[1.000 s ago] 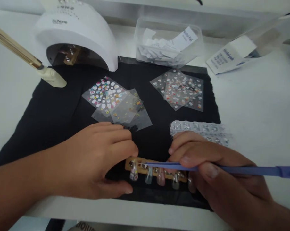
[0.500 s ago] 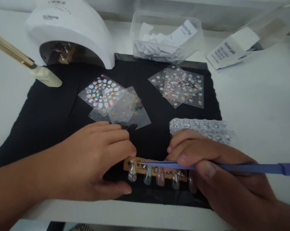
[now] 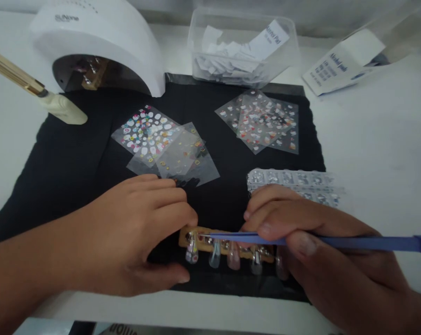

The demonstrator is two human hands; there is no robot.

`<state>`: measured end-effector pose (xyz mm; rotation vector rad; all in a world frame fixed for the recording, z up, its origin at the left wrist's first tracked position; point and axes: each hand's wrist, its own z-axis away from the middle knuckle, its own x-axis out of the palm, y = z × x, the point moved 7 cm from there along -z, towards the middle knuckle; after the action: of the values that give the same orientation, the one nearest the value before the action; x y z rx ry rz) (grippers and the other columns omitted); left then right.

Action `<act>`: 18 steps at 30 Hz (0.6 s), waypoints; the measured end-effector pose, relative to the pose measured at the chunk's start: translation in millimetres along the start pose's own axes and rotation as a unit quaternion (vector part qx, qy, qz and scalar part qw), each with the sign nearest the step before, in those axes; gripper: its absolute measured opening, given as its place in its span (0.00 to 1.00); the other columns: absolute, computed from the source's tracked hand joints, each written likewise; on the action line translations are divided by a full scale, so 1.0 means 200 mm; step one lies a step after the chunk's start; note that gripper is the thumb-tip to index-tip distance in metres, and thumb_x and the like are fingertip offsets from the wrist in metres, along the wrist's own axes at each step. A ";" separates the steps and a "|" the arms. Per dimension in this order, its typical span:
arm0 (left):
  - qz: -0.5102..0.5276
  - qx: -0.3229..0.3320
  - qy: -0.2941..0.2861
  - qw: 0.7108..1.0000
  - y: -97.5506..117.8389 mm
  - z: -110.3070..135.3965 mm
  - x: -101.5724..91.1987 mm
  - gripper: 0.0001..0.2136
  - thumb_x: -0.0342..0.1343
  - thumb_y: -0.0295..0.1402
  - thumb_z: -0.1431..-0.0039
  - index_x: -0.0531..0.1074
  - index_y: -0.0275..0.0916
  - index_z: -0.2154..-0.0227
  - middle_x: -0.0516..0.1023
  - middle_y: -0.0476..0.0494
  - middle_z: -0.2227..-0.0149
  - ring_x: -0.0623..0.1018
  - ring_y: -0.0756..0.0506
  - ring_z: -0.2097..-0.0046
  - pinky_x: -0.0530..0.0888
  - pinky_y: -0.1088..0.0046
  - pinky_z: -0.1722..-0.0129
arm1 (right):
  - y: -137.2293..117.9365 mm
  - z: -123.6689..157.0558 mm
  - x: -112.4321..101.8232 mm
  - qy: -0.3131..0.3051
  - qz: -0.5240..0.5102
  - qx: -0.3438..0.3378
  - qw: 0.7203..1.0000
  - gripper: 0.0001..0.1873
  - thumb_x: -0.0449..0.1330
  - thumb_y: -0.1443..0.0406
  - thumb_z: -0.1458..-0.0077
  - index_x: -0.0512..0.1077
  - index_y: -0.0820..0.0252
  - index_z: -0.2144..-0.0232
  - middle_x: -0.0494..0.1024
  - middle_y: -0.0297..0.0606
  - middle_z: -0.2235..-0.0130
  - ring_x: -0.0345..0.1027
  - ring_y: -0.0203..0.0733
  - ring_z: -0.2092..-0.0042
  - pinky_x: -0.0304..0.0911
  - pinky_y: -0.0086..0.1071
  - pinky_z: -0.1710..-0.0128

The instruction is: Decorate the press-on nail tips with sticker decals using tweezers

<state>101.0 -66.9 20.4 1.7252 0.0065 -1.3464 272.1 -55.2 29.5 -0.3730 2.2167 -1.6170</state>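
Observation:
My right hand (image 3: pixel 322 251) pinches a slim blue pointed tool (image 3: pixel 262 238) between thumb and fingers; whether it is a brush or tweezers I cannot tell. Its fine pale tip reaches the top of the leftmost clear nail tip (image 3: pixel 191 253). Several pale, see-through nail tips hang along a wooden nail stand (image 3: pixel 181 238) on the black cloth. My left hand (image 3: pixel 136 232) curls its fingers against the stand's left end, with the thumb stretched out below; its fingertips are hidden. The last nail tip (image 3: pixel 282 265) is partly behind my right hand.
Beyond my hands lie sticker sheets (image 3: pixel 143 135) and more sheets (image 3: pixel 269 121). A rhinestone case (image 3: pixel 294 179) sits by my right hand. Farther off are a white nail lamp (image 3: pixel 126 42), a cream bottle (image 3: pixel 65 109), a tub (image 3: pixel 243 51) of alcohol pads and their box (image 3: pixel 339 65).
The view has shifted slightly. My hands, the blue tool and the nail stand keep nearly the same places.

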 end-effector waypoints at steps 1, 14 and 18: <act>-0.001 -0.001 0.002 1.000 0.00 0.00 0.00 0.08 0.63 0.34 0.43 0.71 0.39 0.63 0.74 0.50 0.66 0.72 0.45 0.65 0.64 0.66 0.65 | 0.00 0.00 0.00 -0.003 0.000 0.007 1.000 0.11 0.55 0.68 0.35 0.79 0.55 0.60 0.81 0.38 0.72 0.73 0.45 0.65 0.69 0.40 0.62; 0.021 0.027 0.036 0.999 0.04 0.00 -0.04 0.14 0.62 0.31 0.47 0.66 0.41 0.59 0.74 0.52 0.65 0.72 0.47 0.65 0.67 0.67 0.67 | 0.01 0.00 0.01 -0.018 0.012 -0.005 1.000 0.12 0.54 0.68 0.34 0.78 0.56 0.59 0.81 0.37 0.72 0.74 0.44 0.66 0.70 0.42 0.60; 0.016 0.035 0.035 0.999 0.05 0.00 -0.05 0.12 0.61 0.30 0.47 0.67 0.41 0.60 0.74 0.51 0.65 0.72 0.48 0.65 0.67 0.68 0.67 | -0.01 -0.02 0.01 -0.025 0.017 -0.002 1.000 0.11 0.54 0.68 0.34 0.78 0.56 0.59 0.82 0.38 0.71 0.74 0.43 0.66 0.70 0.41 0.60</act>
<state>102.1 -67.5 33.7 1.8232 -0.0303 -1.2761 269.6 -53.7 32.3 -0.3718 2.1781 -1.5693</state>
